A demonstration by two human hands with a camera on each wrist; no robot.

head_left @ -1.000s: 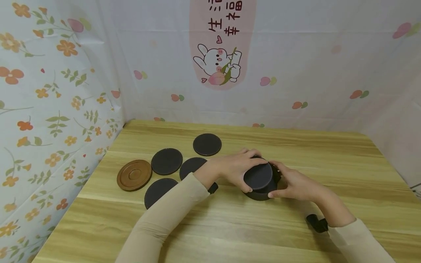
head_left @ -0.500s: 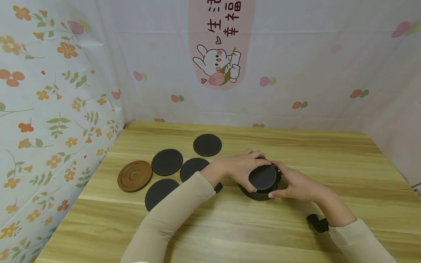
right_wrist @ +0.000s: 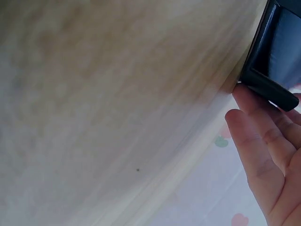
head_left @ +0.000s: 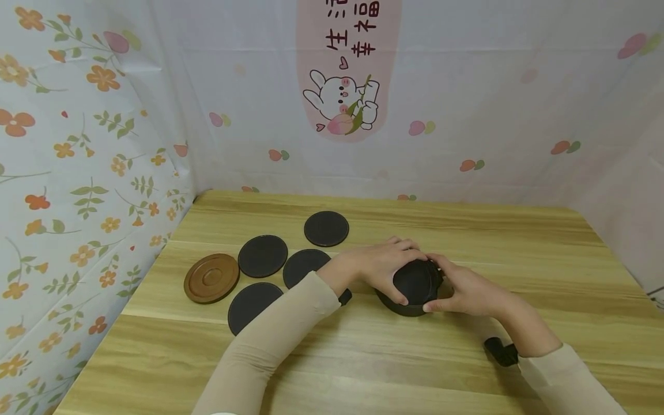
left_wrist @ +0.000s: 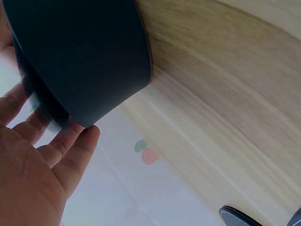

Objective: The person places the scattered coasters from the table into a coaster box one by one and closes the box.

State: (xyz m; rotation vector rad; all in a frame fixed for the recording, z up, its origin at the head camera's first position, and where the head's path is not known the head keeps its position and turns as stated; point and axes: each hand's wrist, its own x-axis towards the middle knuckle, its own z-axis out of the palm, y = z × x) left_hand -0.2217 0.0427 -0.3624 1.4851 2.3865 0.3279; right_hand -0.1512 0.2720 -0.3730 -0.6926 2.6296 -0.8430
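In the head view a black round holder [head_left: 402,309] stands on the wooden table right of centre. A black round coaster [head_left: 413,279] lies within or just over its top, framed by my left hand [head_left: 383,265]. The left thumb and fingers curl round the coaster's edge, and in the left wrist view the fingertips [left_wrist: 89,134] are right at the holder's rim. My right hand [head_left: 467,291] grips the holder's right side between thumb and fingers. A cut-out in the holder's wall [right_wrist: 268,92] shows in the right wrist view; the holder's inside is mostly hidden.
Several black coasters lie flat left of the hands, such as the far coaster [head_left: 326,228] and a left coaster [head_left: 263,256]. Beside them is a brown wooden disc [head_left: 211,278] with a ringed recess. A printed curtain [head_left: 233,86] hangs behind the table [head_left: 373,369].
My left hand has moved slightly right with the coaster, whose face now sits lower and darker between the hands. The right hand stays in place on the holder.
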